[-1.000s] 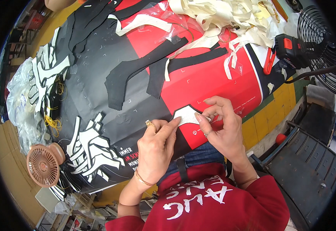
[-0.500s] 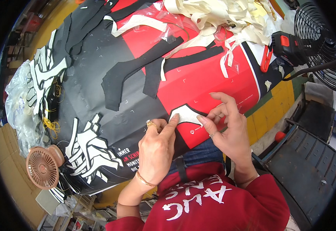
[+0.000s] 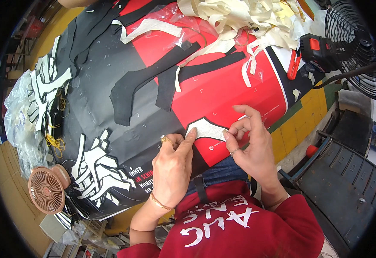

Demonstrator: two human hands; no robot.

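Observation:
Between my hands lies a small shaped fabric piece, white on top with a black border, over the red part of the printed sheet. My left hand holds its left end, with the thumb or finger tip pressed on the white face and the other fingers curled. At the right end, my right hand pinches the piece's tip between thumb and finger, its other fingers raised and bent. Farther off, two long black fabric strips lie on the sheet.
Several white-and-black cut pieces are heaped at the near left, with another heap farther back. A small brown fan stands left. Cream fabric strips pile up at the back. A red cutter and a black fan are right.
The view has shifted slightly, so the table items appear a little farther left. Both hands keep their hold on the piece, which looks flatter and more stretched toward the right hand.

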